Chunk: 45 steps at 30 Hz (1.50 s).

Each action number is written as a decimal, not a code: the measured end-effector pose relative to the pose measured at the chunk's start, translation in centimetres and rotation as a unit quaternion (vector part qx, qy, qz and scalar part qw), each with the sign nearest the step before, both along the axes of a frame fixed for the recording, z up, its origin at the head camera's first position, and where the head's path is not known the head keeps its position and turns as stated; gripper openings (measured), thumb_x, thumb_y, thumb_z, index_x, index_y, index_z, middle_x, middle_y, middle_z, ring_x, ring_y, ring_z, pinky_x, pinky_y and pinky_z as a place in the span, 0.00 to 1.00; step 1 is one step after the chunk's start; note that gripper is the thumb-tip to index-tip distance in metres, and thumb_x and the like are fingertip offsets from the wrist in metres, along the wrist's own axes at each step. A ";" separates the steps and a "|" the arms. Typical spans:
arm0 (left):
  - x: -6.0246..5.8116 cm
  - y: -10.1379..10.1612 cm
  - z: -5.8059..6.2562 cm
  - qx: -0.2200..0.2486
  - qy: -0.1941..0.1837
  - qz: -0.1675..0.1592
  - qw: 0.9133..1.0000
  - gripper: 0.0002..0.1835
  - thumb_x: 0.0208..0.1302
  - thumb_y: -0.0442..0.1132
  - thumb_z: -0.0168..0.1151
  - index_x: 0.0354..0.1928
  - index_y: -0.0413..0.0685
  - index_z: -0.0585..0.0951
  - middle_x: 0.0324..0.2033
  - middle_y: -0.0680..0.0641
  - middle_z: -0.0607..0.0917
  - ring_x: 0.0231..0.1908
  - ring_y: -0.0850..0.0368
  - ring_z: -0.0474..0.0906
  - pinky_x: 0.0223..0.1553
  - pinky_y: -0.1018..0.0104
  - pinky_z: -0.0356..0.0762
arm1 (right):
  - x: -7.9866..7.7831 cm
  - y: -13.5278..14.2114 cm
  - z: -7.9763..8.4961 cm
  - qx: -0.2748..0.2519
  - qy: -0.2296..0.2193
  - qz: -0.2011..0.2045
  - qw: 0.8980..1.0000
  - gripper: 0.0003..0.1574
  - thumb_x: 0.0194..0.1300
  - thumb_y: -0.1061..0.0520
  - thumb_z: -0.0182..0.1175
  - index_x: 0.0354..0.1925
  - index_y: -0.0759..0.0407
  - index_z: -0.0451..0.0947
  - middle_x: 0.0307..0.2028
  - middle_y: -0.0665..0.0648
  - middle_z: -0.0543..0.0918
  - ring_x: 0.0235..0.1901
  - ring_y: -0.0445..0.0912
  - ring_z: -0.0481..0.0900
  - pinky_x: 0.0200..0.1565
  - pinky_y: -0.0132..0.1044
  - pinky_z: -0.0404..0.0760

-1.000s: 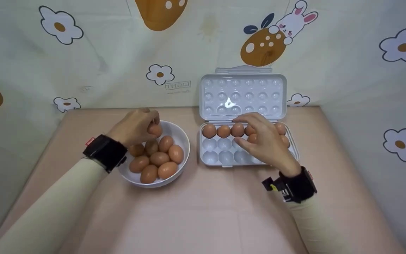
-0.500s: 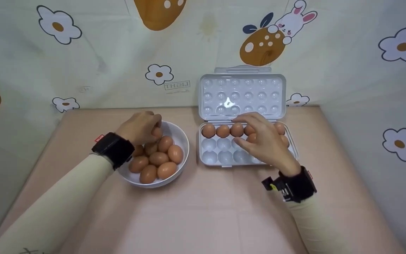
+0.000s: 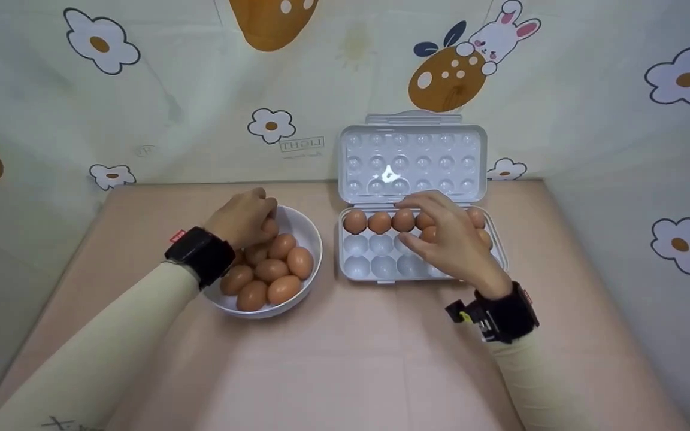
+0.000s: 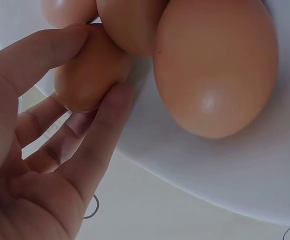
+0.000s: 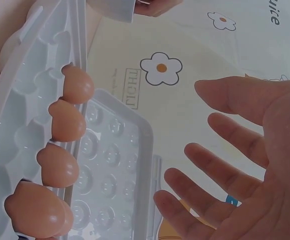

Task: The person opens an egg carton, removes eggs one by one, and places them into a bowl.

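A white bowl (image 3: pixel 311 232) holds several brown eggs (image 3: pixel 273 270). My left hand (image 3: pixel 243 216) reaches into its far side, and thumb and fingers (image 4: pixel 105 117) pinch one brown egg (image 4: pixel 87 75) that lies against the bowl wall (image 4: pixel 225 170). A bigger egg (image 4: pixel 215 70) sits beside it. To the right stands an open white egg tray (image 3: pixel 381 264) with its lid (image 3: pixel 412 157) upright. Eggs (image 3: pixel 379 222) fill its back row. My right hand (image 3: pixel 447 236) hovers over the tray's middle with fingers (image 5: pixel 220 125) spread and nothing in them, near the row of eggs (image 5: pixel 60 165).
The bowl and tray sit on a pink table (image 3: pixel 345 359) against a curtain printed with flowers and a rabbit (image 3: pixel 504 33). Several tray cups (image 3: pixel 369 254) in the front rows hold nothing. Black straps sit on both wrists.
My left wrist has shifted right and the hand has settled lower into the bowl around the egg. The right hand has stayed over the tray.
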<state>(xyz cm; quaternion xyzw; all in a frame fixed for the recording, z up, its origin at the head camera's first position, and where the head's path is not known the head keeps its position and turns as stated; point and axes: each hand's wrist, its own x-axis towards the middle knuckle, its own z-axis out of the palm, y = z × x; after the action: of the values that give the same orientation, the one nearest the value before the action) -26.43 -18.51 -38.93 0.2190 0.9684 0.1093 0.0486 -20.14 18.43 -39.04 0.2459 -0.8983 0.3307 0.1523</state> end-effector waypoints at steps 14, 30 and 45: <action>0.5 0.1 -0.2 0.007 -0.010 -0.001 1.000 0.13 0.65 0.30 0.69 0.51 0.37 0.86 0.40 0.40 0.81 0.39 0.46 0.78 0.42 0.55 0.82 | 0.1 0.4 0.1 0.003 0.010 -0.007 1.000 0.27 0.62 0.60 0.78 0.59 0.52 0.84 0.58 0.50 0.84 0.60 0.46 0.80 0.59 0.44 0.79; 4.7 4.6 3.1 0.133 0.065 -0.044 0.988 0.18 0.65 0.37 0.75 0.56 0.48 0.85 0.49 0.46 0.82 0.49 0.48 0.81 0.56 0.55 0.83 | -0.6 3.6 0.0 0.075 -0.024 -0.019 0.997 0.28 0.57 0.67 0.74 0.56 0.52 0.86 0.57 0.54 0.81 0.51 0.51 0.81 0.53 0.50 0.81; 8.1 11.7 0.3 0.237 0.111 -0.134 0.956 0.21 0.62 0.38 0.79 0.56 0.47 0.84 0.51 0.47 0.82 0.50 0.51 0.80 0.53 0.59 0.83 | -1.6 3.8 -1.4 0.128 -0.033 -0.013 0.991 0.24 0.56 0.67 0.78 0.51 0.55 0.87 0.45 0.60 0.85 0.39 0.52 0.78 0.49 0.49 0.73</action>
<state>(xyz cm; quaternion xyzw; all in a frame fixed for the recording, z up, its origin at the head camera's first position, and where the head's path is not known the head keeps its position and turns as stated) -18.29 -6.85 -38.59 0.3628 0.8756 0.3033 -0.0986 -21.75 22.21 -40.40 0.2410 -0.9408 0.2189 0.0940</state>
